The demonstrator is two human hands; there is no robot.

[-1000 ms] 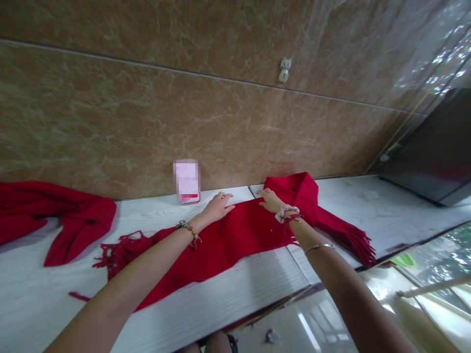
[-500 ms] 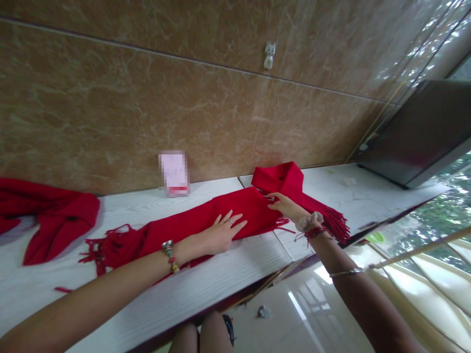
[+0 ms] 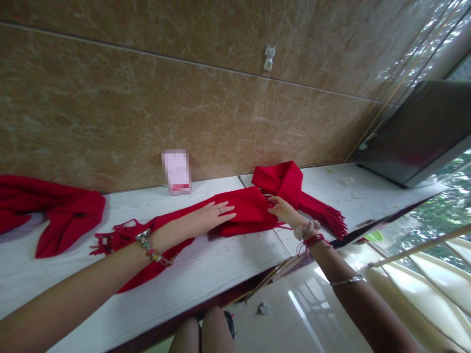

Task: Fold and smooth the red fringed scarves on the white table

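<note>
A long red fringed scarf (image 3: 246,213) lies stretched along the white table (image 3: 221,269). My left hand (image 3: 211,215) rests flat on the scarf's middle, fingers stretched out. My right hand (image 3: 281,210) is at the scarf's right end by the fringe, fingers pressed on or pinching the cloth there. A second red scarf (image 3: 294,189) lies just behind my right hand, its fringe trailing to the right.
A third red scarf (image 3: 55,211) is heaped at the far left of the table. A small pink card (image 3: 177,171) leans on the brown tiled wall. A dark flat panel (image 3: 415,132) rests at the right. My knees (image 3: 200,333) show below the table edge.
My left hand slid from the front edge of the scarf up and left onto its middle. The scarf's near part now looks folded over and narrower. My right hand stayed at the right end.
</note>
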